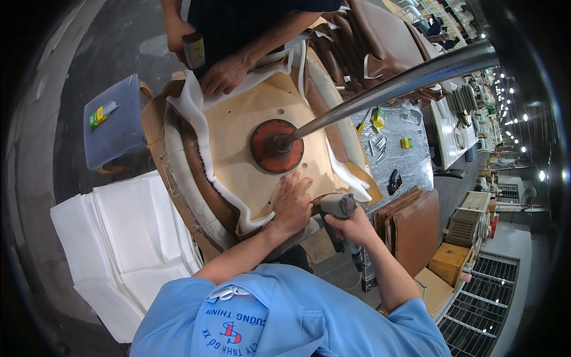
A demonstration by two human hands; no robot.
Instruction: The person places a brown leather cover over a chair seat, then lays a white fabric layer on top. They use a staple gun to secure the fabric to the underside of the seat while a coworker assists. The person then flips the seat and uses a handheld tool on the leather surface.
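Observation:
An upturned chair seat (250,137) with a tan wooden base, white foam and brown leather edging lies under a round red press pad (275,146) on a steel arm (392,80). My left hand (292,202) presses flat on the near edge of the base, fingers spread over the folded leather. My right hand (351,225) grips a grey pneumatic staple gun (339,206), its nose at the seat's near right edge. Across the seat, another person's hand (225,74) holds down the far edge, and their other hand holds a staple gun (194,50).
A stack of white foam sheets (125,238) lies at the left. A grey stool (113,122) carries small green and yellow boxes. Brown leather covers (380,35) are piled at the back right, brown panels (413,229) at the right, and staple boxes (378,116) on the marble-patterned bench.

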